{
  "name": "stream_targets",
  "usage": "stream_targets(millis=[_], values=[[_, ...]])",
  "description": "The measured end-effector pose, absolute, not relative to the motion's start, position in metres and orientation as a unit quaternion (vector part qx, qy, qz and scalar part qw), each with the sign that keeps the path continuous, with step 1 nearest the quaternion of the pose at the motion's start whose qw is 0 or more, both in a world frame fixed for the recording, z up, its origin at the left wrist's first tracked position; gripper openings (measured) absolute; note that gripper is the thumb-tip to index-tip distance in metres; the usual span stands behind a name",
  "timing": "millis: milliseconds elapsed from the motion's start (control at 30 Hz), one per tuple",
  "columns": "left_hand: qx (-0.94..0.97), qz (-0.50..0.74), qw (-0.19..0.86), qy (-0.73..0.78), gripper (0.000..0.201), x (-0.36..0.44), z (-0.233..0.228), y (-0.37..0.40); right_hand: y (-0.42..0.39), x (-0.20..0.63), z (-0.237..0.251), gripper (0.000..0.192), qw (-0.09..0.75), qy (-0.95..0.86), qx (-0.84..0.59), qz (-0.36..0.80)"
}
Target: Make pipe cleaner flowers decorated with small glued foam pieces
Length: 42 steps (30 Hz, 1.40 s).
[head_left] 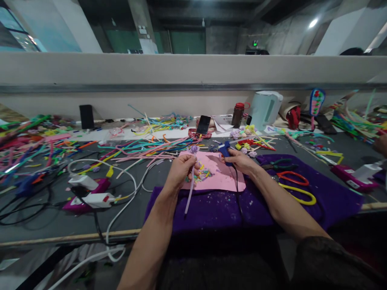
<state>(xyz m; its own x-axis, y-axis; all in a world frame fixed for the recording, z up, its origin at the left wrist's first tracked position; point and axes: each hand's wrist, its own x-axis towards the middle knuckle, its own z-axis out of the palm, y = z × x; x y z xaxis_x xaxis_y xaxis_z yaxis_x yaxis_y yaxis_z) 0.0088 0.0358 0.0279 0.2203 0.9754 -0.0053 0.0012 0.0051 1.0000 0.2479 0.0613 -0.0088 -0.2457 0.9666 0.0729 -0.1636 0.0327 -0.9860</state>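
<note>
My left hand (185, 168) pinches a pale lilac pipe cleaner (190, 195), whose stem hangs down below the fingers. A small lilac flower (194, 149) shows just above my fingertips. My right hand (238, 160) is wrapped round a blue hot glue gun (224, 150), its black cord running down over the cloth. Between and below both hands lies a pink sheet (223, 175) with colourful scraps (204, 174) on it. The sheet rests on a purple cloth (260, 213).
Scissors with red and yellow handles (298, 193) and dark-handled pliers (279, 164) lie right. Pipe cleaners (157, 147) spread behind. Power strips (87, 197) with white cables sit left. A phone (203, 125), bottle (238, 114) and kettle (266, 110) stand along the back. Another person's hand (381, 144) appears far right.
</note>
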Motion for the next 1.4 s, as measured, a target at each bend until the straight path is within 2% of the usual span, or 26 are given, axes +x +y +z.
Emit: stream_targets(millis=[167,267,367,433,533,600,667,767,833,933,1067,1300,1400], values=[[0.551,0.45,0.558,0.427,0.026,0.009,0.025,0.037,0.065,0.252,-0.014,0.026,0.474,-0.519,-0.447,0.553],[0.557,0.449,0.558,0.42,0.027,0.009,0.023,0.037,0.065,0.248,-0.018,0.018,0.439,-0.558,-0.497,0.498],[0.557,0.453,0.558,0.416,0.027,0.009,0.022,0.037,0.064,0.244,-0.021,0.02,0.428,-0.576,-0.542,0.437],[0.553,0.457,0.562,0.412,0.027,0.009,0.022,0.037,0.062,0.244,-0.022,0.023,0.411,-0.602,-0.578,0.367],[0.543,0.451,0.583,0.402,0.027,0.008,0.022,0.037,0.057,0.246,-0.015,0.018,0.338,-0.663,-0.648,0.162],[0.537,0.433,0.61,0.391,0.028,0.008,0.022,0.037,0.051,0.245,-0.008,0.017,0.338,-0.675,-0.653,0.064],[0.531,0.417,0.634,0.377,0.029,0.009,0.021,0.038,0.044,0.239,0.001,0.017,0.4,-0.686,-0.603,0.074],[0.524,0.41,0.653,0.362,0.028,0.013,0.019,0.038,0.031,0.222,0.011,0.019,0.488,-0.682,-0.487,0.242],[0.529,0.401,0.657,0.359,0.029,0.016,0.018,0.037,0.022,0.209,0.015,0.023,0.514,-0.664,-0.428,0.334],[0.539,0.379,0.661,0.358,0.032,0.019,0.017,0.036,0.016,0.196,0.014,0.024,0.525,-0.656,-0.366,0.4],[0.535,0.381,0.664,0.356,0.032,0.02,0.016,0.035,0.016,0.194,0.01,0.018,0.521,-0.669,-0.369,0.38],[0.537,0.355,0.681,0.35,0.032,0.021,0.017,0.034,0.017,0.196,0.005,0.012,0.484,-0.745,-0.398,0.228],[0.549,0.337,0.678,0.355,0.035,0.021,0.017,0.033,0.015,0.195,0.006,0.012,0.479,-0.757,-0.397,0.199]])
